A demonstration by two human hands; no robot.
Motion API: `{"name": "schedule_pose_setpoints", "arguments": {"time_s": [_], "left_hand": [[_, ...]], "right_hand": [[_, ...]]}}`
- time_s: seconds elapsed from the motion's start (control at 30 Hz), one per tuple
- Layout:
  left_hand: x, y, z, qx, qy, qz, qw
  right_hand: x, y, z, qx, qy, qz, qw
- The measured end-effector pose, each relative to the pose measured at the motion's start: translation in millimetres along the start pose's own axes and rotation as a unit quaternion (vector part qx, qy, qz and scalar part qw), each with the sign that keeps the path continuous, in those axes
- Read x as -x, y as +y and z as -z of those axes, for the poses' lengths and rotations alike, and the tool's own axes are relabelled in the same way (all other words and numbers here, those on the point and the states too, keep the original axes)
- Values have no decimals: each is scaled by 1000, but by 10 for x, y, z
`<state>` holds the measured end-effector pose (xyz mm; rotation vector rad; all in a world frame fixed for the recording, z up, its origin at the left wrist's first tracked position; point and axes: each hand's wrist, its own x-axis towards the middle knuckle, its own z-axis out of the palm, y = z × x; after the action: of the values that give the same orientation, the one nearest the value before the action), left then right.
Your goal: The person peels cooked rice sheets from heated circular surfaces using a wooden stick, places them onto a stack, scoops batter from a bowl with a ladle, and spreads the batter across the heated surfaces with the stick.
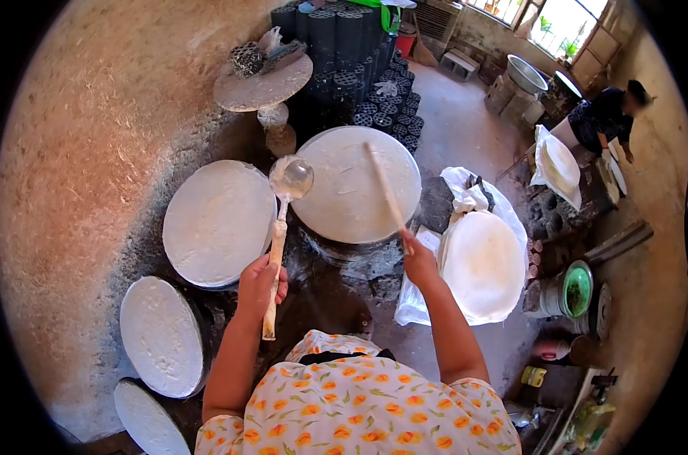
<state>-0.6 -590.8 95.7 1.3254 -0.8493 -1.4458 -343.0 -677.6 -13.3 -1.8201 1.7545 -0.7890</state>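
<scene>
My left hand [257,287] is closed round the wooden handle of a ladle [291,179]. Its round metal bowl hangs at the left edge of a wide round pan [325,196] whose top is coated in a pale, wet-looking layer. In my right hand [420,260] is a slim wooden stick [386,186], which slants up and left over that pan; I cannot tell whether its tip touches the surface. Close to my right hand lies a stack of thin round white sheets [483,267] on white plastic.
Several white-topped round vats [219,224] line the left wall. Behind the pan stand stacked coal briquettes [349,38] and a round stone table [264,82]. At right, another person [605,117] bends near a second white stack [561,163]. A green basin [577,290] stands lower right.
</scene>
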Motion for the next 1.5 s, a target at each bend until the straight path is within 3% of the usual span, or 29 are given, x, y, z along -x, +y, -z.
{"name": "schedule_pose_setpoints", "arguments": {"time_s": [0.07,0.13,0.23,0.27,0.3,0.37,0.6,0.7,0.8,0.9,1.03,1.2,1.33,1.5], "left_hand": [[-46,-15,-47,1,5,4,1000],[-84,-34,-94,3,9,10,1000],[-174,-50,-127,4,14,13,1000],[-222,-48,-148,-16,16,13,1000],[-262,-49,-166,-37,18,14,999],[-361,-76,-224,-52,26,15,998],[-621,-158,-514,-108,29,4,994],[-678,-156,-679,-138,21,-11,990],[-816,-238,-731,-161,11,-63,985],[-942,-253,-759,-177,23,-59,982],[-1092,-379,-819,-208,19,-102,973],[-1293,-482,-865,-235,29,-102,966],[-1382,-567,-921,-236,36,-118,964],[-1389,-507,-979,-212,51,-92,972]], "right_hand": [[83,-197,26,26,-43,-30,998],[263,-451,135,18,-134,0,991],[501,-388,219,-4,-127,25,992],[543,-426,314,19,-159,-35,986],[597,-366,339,18,-161,-35,986],[723,-244,376,-19,-75,-26,997],[1001,-281,571,151,-49,49,986],[965,-257,553,141,-28,83,986],[947,-199,545,226,-43,71,971],[924,-120,581,260,-31,45,964],[869,-93,479,239,-4,82,968],[778,-86,444,271,-36,16,962],[786,-117,411,217,-15,52,975],[803,-58,380,253,-54,2,966]]}}
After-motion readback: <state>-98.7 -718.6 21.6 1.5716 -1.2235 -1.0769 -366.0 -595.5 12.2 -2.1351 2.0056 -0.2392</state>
